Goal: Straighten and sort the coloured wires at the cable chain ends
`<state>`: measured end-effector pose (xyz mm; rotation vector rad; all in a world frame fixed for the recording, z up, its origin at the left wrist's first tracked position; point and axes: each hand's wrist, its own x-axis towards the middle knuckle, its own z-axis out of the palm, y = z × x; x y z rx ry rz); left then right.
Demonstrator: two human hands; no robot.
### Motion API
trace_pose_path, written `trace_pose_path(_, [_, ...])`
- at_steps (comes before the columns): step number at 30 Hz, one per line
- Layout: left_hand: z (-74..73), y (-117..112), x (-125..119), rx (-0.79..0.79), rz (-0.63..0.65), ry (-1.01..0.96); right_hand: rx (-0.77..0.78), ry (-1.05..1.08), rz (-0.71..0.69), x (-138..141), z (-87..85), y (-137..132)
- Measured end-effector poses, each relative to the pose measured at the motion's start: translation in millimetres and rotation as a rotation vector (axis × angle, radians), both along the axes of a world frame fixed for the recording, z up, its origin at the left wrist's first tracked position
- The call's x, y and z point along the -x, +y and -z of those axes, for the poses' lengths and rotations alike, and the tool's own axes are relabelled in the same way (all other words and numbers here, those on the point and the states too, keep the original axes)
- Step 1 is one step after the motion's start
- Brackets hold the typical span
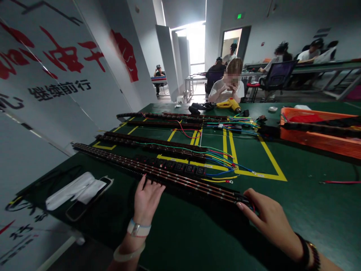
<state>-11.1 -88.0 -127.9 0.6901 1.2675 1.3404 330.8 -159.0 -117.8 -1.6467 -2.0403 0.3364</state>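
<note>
Seemingly aligning the strip (180,177): left hand (146,199) is pressing it, fingers released; right hand (270,222) is grasping its end. Shifting it calls for an even pull.

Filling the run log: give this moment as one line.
left hand: flat on long strip | right hand: fingers at strip's right end | nearby: phone
</note>
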Motion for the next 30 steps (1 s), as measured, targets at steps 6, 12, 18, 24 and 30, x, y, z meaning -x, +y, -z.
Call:
trace_pose_path(6, [18.0, -7, -1, 0.019, -0.044, -0.018, 0.092, 0.046, -0.005, -1, 18.8, -11])
trace_pose_path(12, [-7.7, -42, 0, 0.092, -0.074, -0.06, 0.181, 0.0, -0.026, -7, 32.6, -4])
trace_pose_path(18, [-56.2, -28, 16, -0.239, -0.24, -0.204, 0.138, -0.113, -0.221, -19, 16.2, 23])
trace_pose_path(24, [-57.3, 96, 53, -0.074, -0.29, -0.161, -0.147, -0.151, -0.207, -14, 4.1, 109])
trace_pose_path(30, [-47.6, 184, 83, 0.177, -0.416, -0.097, -0.183, -0.221, -0.19, 26, 33.1, 202])
